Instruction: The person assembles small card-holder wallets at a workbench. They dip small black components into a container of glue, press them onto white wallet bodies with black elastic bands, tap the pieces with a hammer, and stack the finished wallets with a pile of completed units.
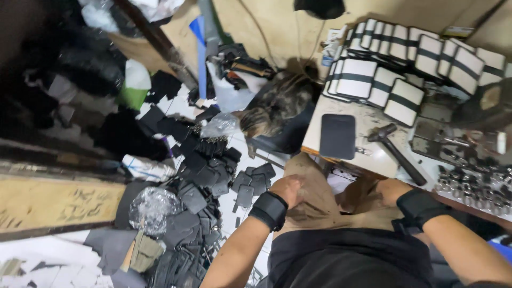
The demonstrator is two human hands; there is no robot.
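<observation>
My left hand [288, 189] is curled into a loose fist and rests on my tan trouser leg [314, 205], a black wrist band behind it. My right hand [388, 191] lies on the other thigh just below the table edge, fingers tucked under and partly hidden; I cannot see anything in it. On the pale worktable [368, 152] ahead lie a flat black leather piece [337, 136] and a hammer [397, 152] with a dark handle. A tabby cat [274, 106] sits beside the table's left end.
Rows of white pouches with black stripes [405, 64] cover the table's far side. Metal fittings [474, 186] pile up at the right. Black cut leather pieces [208, 170] and clear plastic bags [152, 208] litter the tiled floor on the left, beside a wooden board [53, 202].
</observation>
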